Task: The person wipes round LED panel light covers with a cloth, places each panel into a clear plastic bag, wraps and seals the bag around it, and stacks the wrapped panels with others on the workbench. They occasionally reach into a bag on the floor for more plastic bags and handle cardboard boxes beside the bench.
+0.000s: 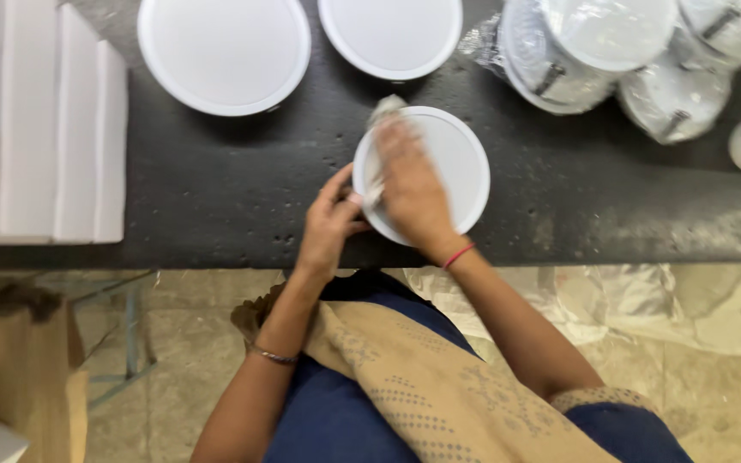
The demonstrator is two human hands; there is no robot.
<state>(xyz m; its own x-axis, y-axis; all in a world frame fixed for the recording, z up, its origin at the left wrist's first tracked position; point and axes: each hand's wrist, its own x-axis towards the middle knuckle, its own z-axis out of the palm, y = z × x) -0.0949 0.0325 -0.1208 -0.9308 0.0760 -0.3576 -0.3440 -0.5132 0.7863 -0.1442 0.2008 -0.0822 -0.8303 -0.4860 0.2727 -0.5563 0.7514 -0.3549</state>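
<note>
— Hands first: what were they doing?

— Left hand (328,225) pinched the near-left rim of a round white disc (439,163), fingers narrow, apparently steadying it. Right hand (409,189) lay flat on the disc, fingers pressing a grey cloth (383,116) against it.

— And the disc?

— On the dark surface (233,197), near its front edge. Two more white discs (223,53) sat beyond it, plastic-wrapped ones (602,51) to its far right.

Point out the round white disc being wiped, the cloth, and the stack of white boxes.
round white disc (460,163), head view, bare right part of its face.
cloth (385,109), head view, its end past the fingertips.
stack of white boxes (40,129), head view, top face.
</note>
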